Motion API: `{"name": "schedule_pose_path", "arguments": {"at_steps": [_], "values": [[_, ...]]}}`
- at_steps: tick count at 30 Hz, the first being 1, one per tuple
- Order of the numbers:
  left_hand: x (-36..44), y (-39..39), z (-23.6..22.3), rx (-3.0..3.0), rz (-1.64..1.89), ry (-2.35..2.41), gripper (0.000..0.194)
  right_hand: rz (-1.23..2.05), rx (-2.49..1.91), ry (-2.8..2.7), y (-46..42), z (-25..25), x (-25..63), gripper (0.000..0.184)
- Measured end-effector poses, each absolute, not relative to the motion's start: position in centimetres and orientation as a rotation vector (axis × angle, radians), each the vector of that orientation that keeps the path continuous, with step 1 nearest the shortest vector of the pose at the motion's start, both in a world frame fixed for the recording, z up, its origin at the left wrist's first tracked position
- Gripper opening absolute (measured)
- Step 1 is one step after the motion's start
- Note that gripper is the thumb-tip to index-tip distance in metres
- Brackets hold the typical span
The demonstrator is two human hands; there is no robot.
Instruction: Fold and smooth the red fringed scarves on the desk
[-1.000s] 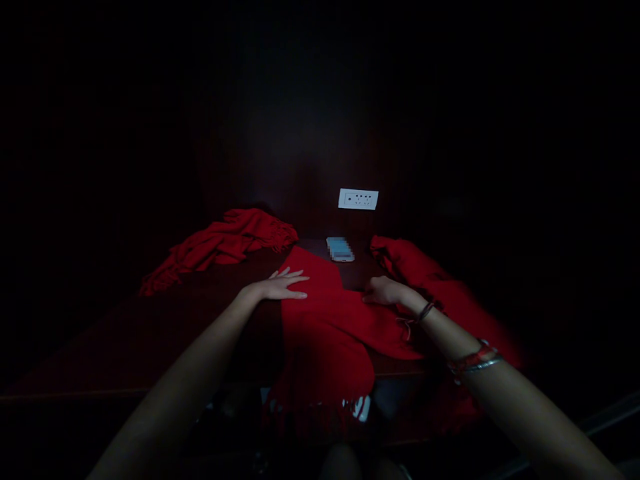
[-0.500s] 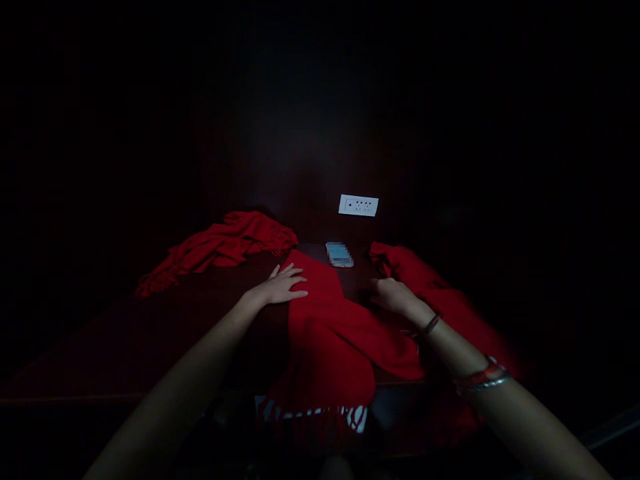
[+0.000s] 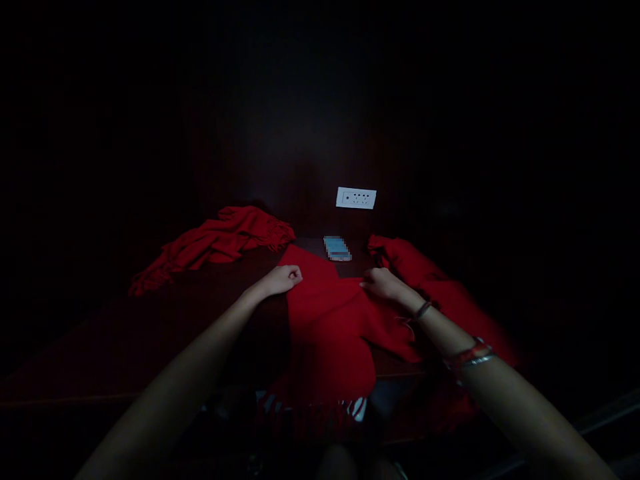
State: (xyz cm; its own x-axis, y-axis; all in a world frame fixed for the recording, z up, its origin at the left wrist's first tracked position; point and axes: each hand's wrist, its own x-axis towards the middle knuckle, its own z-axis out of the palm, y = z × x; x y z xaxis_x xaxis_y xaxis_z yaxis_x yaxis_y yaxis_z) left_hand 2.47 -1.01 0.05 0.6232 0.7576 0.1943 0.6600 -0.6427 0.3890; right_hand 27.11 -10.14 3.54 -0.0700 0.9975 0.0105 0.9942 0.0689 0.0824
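Note:
A red fringed scarf (image 3: 327, 333) lies across the dark table in front of me, with its fringe hanging over the near edge. My left hand (image 3: 284, 279) is closed at the scarf's upper left, fingers pinched on its edge. On the other side my right hand (image 3: 383, 283) is closed too, gripping the scarf's upper right edge. Between the hands the cloth forms a straight fold line. A flat piece of the scarf extends beyond that line toward the phone.
A second red scarf (image 3: 220, 235) lies crumpled at the back left. More red cloth (image 3: 440, 283) spreads along the right side and over the edge. A phone (image 3: 337, 248) rests near the wall, below a white socket plate (image 3: 356, 198). The dark table's front edge (image 3: 100, 400) runs across.
My left hand has gone from lying flat with spread fingers to pinching the scarf. My right hand has shifted slightly left, and the cloth between the hands is pulled straighter.

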Motion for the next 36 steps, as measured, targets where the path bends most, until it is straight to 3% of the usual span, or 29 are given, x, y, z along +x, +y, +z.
{"name": "schedule_pose_path", "arguments": {"at_steps": [3, 9, 11, 15, 17, 20, 24, 27, 30, 33, 36], "values": [[2.6, -1.3, -0.2, 2.651, 0.512, 1.115, 0.012, 0.213, 2.083, 2.232, -8.4, 2.8, 25.8, 0.026], [3.2, -3.5, 0.8, 2.89, 0.586, 1.08, 0.024, 0.39, 2.088, 2.413, -9.3, 3.1, 22.9, 0.028], [3.4, -4.8, 1.3, 2.839, 0.396, 1.059, 0.04, 0.333, 2.064, 2.617, -11.1, 3.3, 22.6, 0.031], [3.0, -6.4, 1.0, 2.629, -0.187, 1.019, 0.095, -0.199, 1.732, 2.871, -15.4, 2.0, 23.1, 0.055], [2.4, -6.4, 0.4, 2.6, -0.211, 0.987, 0.102, -0.288, 1.676, 2.805, -17.2, 0.9, 23.8, 0.065], [1.6, -5.5, -0.4, 2.631, -0.143, 0.909, 0.099, -0.257, 1.614, 2.781, -18.2, 0.3, 24.9, 0.062], [1.4, -3.6, -0.1, 2.665, -0.125, 0.815, 0.089, -0.057, 1.528, 2.849, -17.4, 1.0, 25.6, 0.042], [1.7, -2.5, 0.0, 2.682, -0.086, 0.819, 0.067, 0.067, 1.606, 2.889, -16.9, 1.6, 25.2, 0.039], [1.9, -2.4, -0.4, 2.783, 0.062, 0.899, 0.043, -0.02, 1.738, 2.946, -17.4, 2.0, 24.6, 0.035], [2.0, -3.2, -0.6, 2.945, 0.26, 0.872, 0.04, -0.231, 1.628, 2.94, -18.1, 1.8, 24.7, 0.035], [2.2, -4.5, -0.5, 2.907, 0.233, 0.819, 0.041, -0.29, 1.604, 2.865, -18.2, 1.3, 25.6, 0.038]]}}
